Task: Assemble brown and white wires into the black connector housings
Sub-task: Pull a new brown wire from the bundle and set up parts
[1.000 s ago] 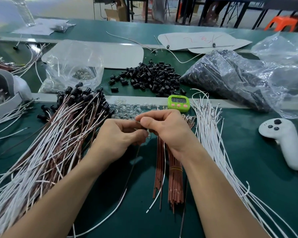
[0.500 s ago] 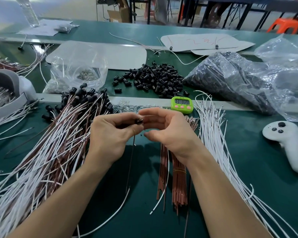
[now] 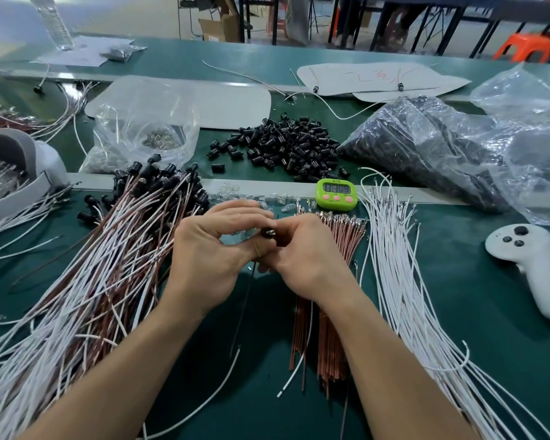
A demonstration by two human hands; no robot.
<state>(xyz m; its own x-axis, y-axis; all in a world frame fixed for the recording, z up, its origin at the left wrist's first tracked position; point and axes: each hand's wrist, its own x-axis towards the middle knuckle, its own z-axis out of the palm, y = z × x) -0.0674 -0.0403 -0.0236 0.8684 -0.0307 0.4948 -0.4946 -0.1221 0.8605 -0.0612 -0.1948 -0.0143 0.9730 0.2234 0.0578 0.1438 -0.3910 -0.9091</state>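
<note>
Lit brightly and evenly from overhead. Cast soft shadows beneath the left hand [image 3: 210, 258] and right hand [image 3: 305, 262] onto the green counter [image 3: 458, 281]. Glared white on the crinkled plastic bags [image 3: 451, 144] and the far floor [image 3: 124, 14]. Bowed straight lines near the edges; softened toward the top.

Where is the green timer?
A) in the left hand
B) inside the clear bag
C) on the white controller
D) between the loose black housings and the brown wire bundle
D: the green timer sits just nearer than the loose black housings and just beyond the tips of the brown wire bundle.
</note>
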